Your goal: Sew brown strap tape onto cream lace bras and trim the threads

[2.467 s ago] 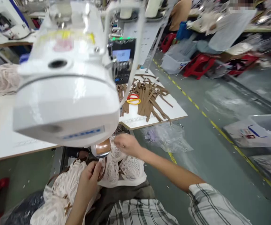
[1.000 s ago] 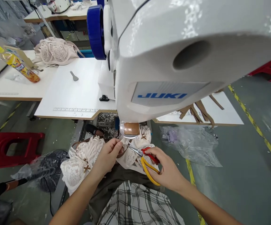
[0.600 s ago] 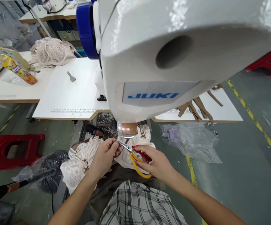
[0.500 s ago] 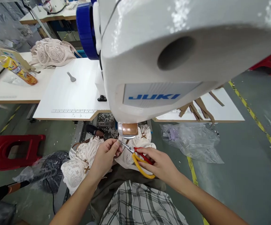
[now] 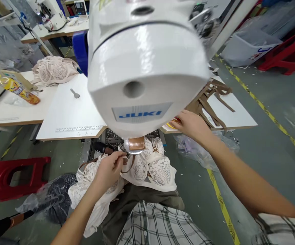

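Observation:
My left hand (image 5: 110, 170) is closed in a pinch on the edge of a white lace bra, just left of the sewing machine's needle area. White lace bras (image 5: 161, 172) with brown bows lie over my lap and under the machine head (image 5: 147, 78). A thin brown strap (image 5: 130, 166) loops beside my left fingertips. Out to the right, my right hand (image 5: 192, 126) is closed on the scissors (image 5: 173, 123) at the table's front edge. Only part of their yellow and red handles shows; the machine head hides the blades.
Brown fabric strips (image 5: 211, 102) lie on the right table part. On the left are a grey thread-nipper-like tool (image 5: 75, 93), a drink bottle (image 5: 17, 89) and a pile of beige bras (image 5: 54, 69). A red stool (image 5: 14, 178) and plastic bags (image 5: 198, 149) are on the floor.
My right hand has carried the scissors from beside my left hand up and right to the table. My left hand stays near the needle area. The view has shifted.

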Demonstrator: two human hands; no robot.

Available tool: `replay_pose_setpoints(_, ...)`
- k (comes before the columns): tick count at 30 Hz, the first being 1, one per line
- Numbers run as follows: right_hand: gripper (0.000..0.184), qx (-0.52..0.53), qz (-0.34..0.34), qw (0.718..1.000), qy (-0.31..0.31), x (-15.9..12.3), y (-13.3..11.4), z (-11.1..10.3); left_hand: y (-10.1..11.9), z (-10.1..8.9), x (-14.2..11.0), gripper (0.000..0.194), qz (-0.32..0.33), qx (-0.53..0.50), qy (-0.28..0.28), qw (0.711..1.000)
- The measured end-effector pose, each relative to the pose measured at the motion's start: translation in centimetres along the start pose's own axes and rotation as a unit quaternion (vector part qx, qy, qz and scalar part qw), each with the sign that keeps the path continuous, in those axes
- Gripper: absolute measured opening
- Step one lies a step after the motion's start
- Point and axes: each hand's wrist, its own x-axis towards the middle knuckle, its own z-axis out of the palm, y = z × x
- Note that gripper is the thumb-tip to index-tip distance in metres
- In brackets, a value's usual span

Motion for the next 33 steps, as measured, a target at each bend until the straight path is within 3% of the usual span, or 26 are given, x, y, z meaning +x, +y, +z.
replay_pose_setpoints(2, 0.029, 0.03, -0.014, 0.998, 0.049, 0.6, -0.7, -0.4, 0.3, -1.0, 0.5, 0.027, -0.008, 0.011, -0.058, 0.998)
replay_pose_setpoints(4, 0.026, 0.128, -0.005, 0.99, 0.053, -1.0, -2.9, -0.7, 0.6, -1.5, 0.7, 0.025, 0.0, 0.1, -0.066, 0.993)
replay_pose_setpoints(5, 0.025, 0.195, -0.012, 0.981, 0.014, -2.4, -4.4, -0.6, 0.6, -1.4, 0.8, 0.022, 0.019, 0.16, -0.049, 0.986)
replay_pose_setpoints(7, 0.026, 0.305, -0.079, 0.937, -0.147, -5.7, -7.4, -0.2, 0.9, -0.5, 0.6, 0.019, 0.096, 0.259, 0.003, 0.961)
replay_pose_setpoints(8, 0.032, 0.328, -0.114, 0.911, -0.222, -7.3, -8.8, 0.3, 1.2, 0.3, 0.4, 0.021, 0.149, 0.284, 0.024, 0.947)
replay_pose_setpoints(10, 0.062, 0.338, -0.152, 0.882, -0.292, -9.8, -10.9, 1.4, 2.1, 2.0, -0.1, 0.026, 0.235, 0.288, 0.052, 0.927)
replay_pose_setpoints(12, 0.085, 0.363, -0.141, 0.877, -0.281, -11.0, -12.1, 2.5, 3.4, 3.4, -0.7, 0.029, 0.278, 0.26, 0.062, 0.923)
replay_pose_setpoints(14, 0.082, 0.441, -0.099, 0.863, -0.227, -11.2, -12.6, 3.1, 4.9, 4.3, -1.1, 0.03, 0.274, 0.195, 0.065, 0.94)
replay_pose_setpoints(17, 0.063, 0.584, -0.008, 0.8, -0.135, -10.4, -12.8, 2.7, 6.8, 4.7, -1.2, 0.032, 0.173, 0.023, 0.045, 0.984)
replay_pose_setpoints(20, 0.045, 0.654, 0.08, 0.747, -0.087, -9.1, -13.2, 1.2, 8.0, 4.6, -0.7, 0.036, 0.069, -0.103, 0.048, 0.991)
replay_pose_setpoints(23, 0.036, 0.644, 0.131, 0.751, -0.072, -7.4, -13.7, 0.1, 8.4, 4.6, -0.2, 0.04, 0.033, -0.143, 0.056, 0.988)
replay_pose_setpoints(27, 0.021, 0.601, 0.119, 0.79, -0.04, -4.9, -13.7, -0.2, 7.6, 4.2, 0.1, 0.04, 0.012, -0.092, 0.111, 0.989)
replay_pose_setpoints(30, 0.012, 0.537, 0.109, 0.837, 0.002, -3.0, -13.1, -0.1, 6.6, 3.5, 0.2, 0.021, 0.051, 0.016, 0.187, 0.981)
replay_pose_setpoints(33, 0.01, 0.482, 0.079, 0.872, 0.017, -1.4, -12.7, -0.1, 5.9, 3.1, 0.4, 0.021, 0.122, 0.126, 0.206, 0.963)
